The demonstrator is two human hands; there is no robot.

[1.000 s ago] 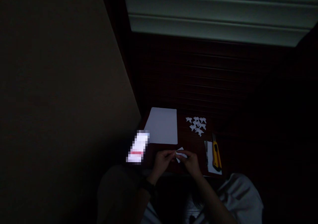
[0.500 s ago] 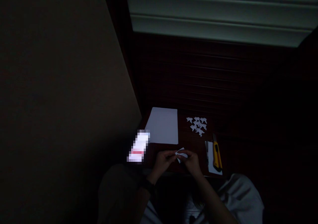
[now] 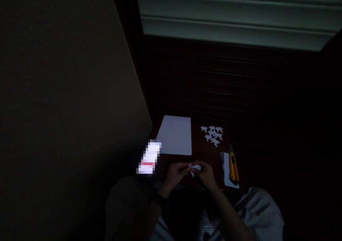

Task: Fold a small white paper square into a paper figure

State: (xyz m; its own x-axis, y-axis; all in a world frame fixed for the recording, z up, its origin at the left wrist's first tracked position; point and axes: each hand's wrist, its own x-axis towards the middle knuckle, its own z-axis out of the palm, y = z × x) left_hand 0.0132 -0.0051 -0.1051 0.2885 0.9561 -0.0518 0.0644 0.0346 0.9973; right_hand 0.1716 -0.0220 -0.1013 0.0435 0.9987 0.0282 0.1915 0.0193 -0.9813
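Observation:
A small white folded piece of paper [image 3: 196, 167] is pinched between my two hands, just above the near part of the dark table. My left hand [image 3: 176, 172] grips its left edge with closed fingers. On the other side, my right hand [image 3: 205, 173] has thumb and fingers closed on the paper, hiding part of it. The exact folds are too small and dim to make out. Beyond my hands, to the right, lies a cluster of several small folded paper figures [image 3: 213, 135].
A white paper sheet or stack [image 3: 175, 136] lies at the back left. A lit, blurred-out screen [image 3: 149, 158] stands left of my hands. At right, a yellow box cutter [image 3: 233, 167] rests on a narrow white paper strip [image 3: 227, 169]. A wall [image 3: 80, 91] borders the left side.
The paper's raised upper flap looks narrower now, as my fingers fold or tilt it. Both hands stay in nearly the same place, and the other things have not moved.

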